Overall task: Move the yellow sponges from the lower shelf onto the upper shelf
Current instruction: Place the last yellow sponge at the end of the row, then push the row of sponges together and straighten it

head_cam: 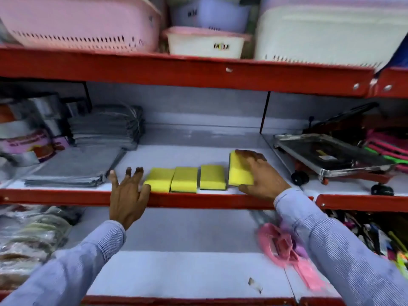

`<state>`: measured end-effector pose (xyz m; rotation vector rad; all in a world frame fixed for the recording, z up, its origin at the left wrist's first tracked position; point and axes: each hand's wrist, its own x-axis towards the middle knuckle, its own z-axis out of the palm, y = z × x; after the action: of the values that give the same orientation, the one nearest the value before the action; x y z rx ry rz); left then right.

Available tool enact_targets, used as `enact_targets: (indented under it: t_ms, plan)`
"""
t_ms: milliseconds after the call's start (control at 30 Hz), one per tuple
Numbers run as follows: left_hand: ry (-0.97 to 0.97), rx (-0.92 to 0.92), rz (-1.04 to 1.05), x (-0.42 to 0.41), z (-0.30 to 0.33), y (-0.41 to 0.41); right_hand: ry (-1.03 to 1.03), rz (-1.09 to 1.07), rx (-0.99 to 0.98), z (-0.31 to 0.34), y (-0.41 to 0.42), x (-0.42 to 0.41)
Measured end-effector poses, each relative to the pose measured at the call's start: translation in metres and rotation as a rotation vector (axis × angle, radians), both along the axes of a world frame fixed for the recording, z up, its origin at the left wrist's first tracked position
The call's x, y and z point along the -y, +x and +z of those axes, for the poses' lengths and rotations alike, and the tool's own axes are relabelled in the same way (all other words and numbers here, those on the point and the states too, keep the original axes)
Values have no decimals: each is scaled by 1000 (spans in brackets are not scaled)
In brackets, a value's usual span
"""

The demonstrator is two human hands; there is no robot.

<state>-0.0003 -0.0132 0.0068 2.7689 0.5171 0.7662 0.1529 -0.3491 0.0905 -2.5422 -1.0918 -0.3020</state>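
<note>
Head view: rightmost yellow sponge (240, 171) is gripped edgewise by right hand (262, 175); left hand (128, 193) splayed, empty. Light, compressible, judged best held by its edges.

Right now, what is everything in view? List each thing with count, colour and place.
yellow sponges: four, yellow, in a row on the middle shelf's front edge; the rightmost is tilted up.
grey cloths: two stacks, grey, middle shelf left.
trolley: one, metal with black wheels, middle shelf right.
baskets: several, pink, lilac, white, top shelf.
pink plastic item: one, pink, lower shelf right.
shelf rails: red.
left hand: open, beside the leftmost sponge.
right hand: grip on the rightmost sponge.
</note>
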Motion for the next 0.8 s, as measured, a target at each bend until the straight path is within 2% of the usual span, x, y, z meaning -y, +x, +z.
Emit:
enact_targets:
  t_ms: [67,167,267,333,467,533,633,800]
  plan:
    - [-49,43,-40,14,16,9,-123,-132,-153,10,12,-4]
    - [-60,85,-184,50,50,30,-292,-211,-330,14,20,-10]
    - [-76,-40,-363,85,72,57,-409,-210,-399,0,38,-11]
    - [-69,-165,-430,102,74,76,-411,-179,-393,6,38,-8]
    - [-49,-357,-452,112,70,105,-210,-185,-347,15,38,-7]
    - [-39,-449,-451,112,69,110,-218,-199,-318,8,37,-9]
    - [-27,-495,-443,109,67,111,-246,-193,-291,0,28,-10]
    - [24,-472,-478,104,66,103,-246,-153,-271,3,14,-9]
